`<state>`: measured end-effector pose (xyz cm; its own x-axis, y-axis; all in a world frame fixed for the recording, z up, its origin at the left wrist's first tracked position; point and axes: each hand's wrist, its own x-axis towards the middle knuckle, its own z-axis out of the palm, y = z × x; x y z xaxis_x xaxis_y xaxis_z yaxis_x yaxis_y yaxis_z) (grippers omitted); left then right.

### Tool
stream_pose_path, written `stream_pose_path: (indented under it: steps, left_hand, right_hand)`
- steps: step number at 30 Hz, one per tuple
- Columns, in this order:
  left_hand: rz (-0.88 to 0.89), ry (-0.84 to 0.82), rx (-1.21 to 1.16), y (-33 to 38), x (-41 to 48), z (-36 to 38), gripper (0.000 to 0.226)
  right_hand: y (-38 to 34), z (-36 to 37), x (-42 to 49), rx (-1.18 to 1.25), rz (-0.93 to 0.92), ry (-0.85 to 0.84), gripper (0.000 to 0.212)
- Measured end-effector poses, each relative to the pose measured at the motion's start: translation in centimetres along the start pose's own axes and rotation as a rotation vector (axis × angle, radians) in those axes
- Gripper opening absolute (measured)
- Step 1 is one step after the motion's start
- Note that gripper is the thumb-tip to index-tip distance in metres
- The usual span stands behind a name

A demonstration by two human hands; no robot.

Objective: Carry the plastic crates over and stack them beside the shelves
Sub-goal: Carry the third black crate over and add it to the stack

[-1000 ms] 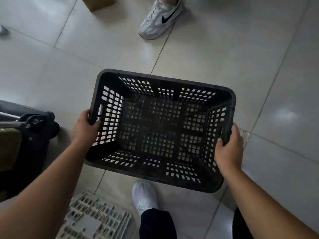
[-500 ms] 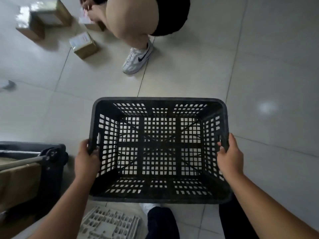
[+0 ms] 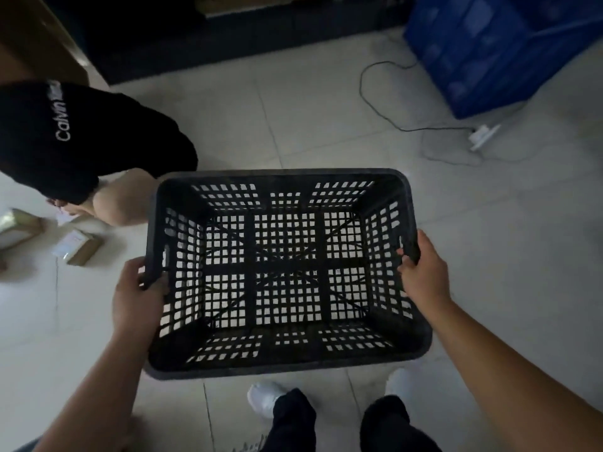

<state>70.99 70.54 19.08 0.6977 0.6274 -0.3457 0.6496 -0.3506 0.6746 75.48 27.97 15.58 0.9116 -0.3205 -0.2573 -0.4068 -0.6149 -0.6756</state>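
Note:
An empty black plastic crate [image 3: 280,360] with lattice walls and floor hangs level in front of me, above the tiled floor. My left hand [image 3: 135,296] grips the handle slot in its left wall. My right hand [image 3: 424,272] grips the handle on its right rim. A stack of blue crates [image 3: 496,50] stands at the far right. A dark low shelf base [image 3: 228,37] runs along the back.
A person in a black shirt [image 3: 65,135] crouches at the left beside small cardboard boxes [image 3: 80,247]. A black cable [image 3: 385,106] and a white power strip [image 3: 483,137] lie on the floor ahead to the right. My white shoes [image 3: 264,398] are below the crate.
I have walked forward and turned with the crate held in both hands. The cart and white grid at the lower left have left view; the shelf base, blue crates and cable have come into view.

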Motion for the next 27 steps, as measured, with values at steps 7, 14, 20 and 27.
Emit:
stream_pose_path:
  steps: [7, 14, 20, 27]
  left_hand:
    - [0.196, -0.18, 0.031, 16.5, -10.4, 8.5, 0.041]
    - [0.41, -0.467, 0.092, 32.2, -24.2, 22.4, 0.044]
    - [0.563, -0.702, 0.109, 42.9, -35.9, 35.5, 0.048]
    - [0.757, -0.963, 0.135, 53.3, -47.4, 49.5, 0.049]
  right_hand:
    - [7.5, -20.5, -2.7, 0.152, 0.14, 0.25, 0.049]
    - [18.2, -40.0, -6.2, 0.278, 0.289, 0.494, 0.032]
    - [26.8, -51.7, -8.9, 0.291, 0.481, 0.72, 0.033]
    - [34.7, -61.9, -9.8, 0.327, 0.727, 0.941, 0.04]
